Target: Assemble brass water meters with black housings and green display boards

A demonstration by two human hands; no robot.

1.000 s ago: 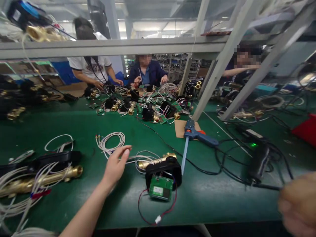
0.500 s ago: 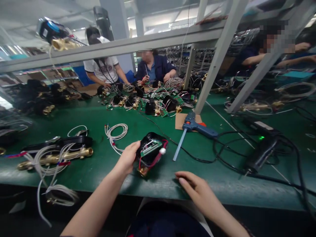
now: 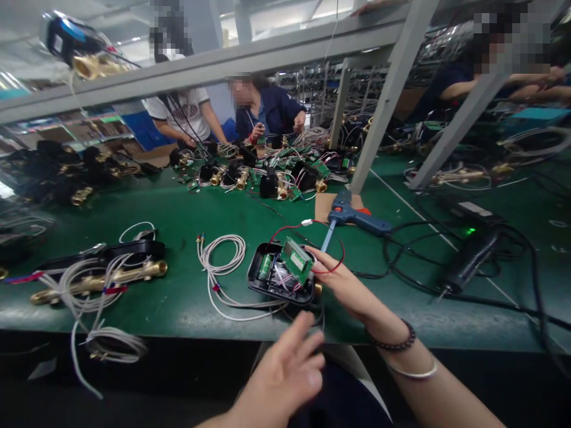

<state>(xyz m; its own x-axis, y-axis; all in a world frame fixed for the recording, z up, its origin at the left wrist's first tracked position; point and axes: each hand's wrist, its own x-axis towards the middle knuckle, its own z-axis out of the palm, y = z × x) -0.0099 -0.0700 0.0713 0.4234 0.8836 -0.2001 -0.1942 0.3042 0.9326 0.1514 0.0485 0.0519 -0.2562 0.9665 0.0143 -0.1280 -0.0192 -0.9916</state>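
A black plastic housing (image 3: 256,279) lies open-side up near the table's front edge, turned broadside to me. Inside it are a green cylinder (image 3: 266,267), which looks like a battery, and thin wires. A green circuit board (image 3: 298,261) stands tilted out of the housing. My right hand (image 3: 341,282) is at the board's right edge, fingers closed against it; the thumb is hidden. My left hand (image 3: 289,371) is in front of the housing, apart from it, fingers spread and holding nothing. A red wire with a white connector (image 3: 307,222) loops behind the board.
A coiled white cable (image 3: 223,255) lies left of the housing. Farther left is a brass pipe assembly (image 3: 134,274) with cables. A blue glue gun (image 3: 357,215) rests on cardboard. A black corded tool (image 3: 473,258) lies right. Metal shelf posts (image 3: 379,119) and co-workers are beyond.
The housing has turned and now lies on the table. My left hand has let go and drawn back towards me. My right hand has moved up to the circuit board, which is now tilted up.
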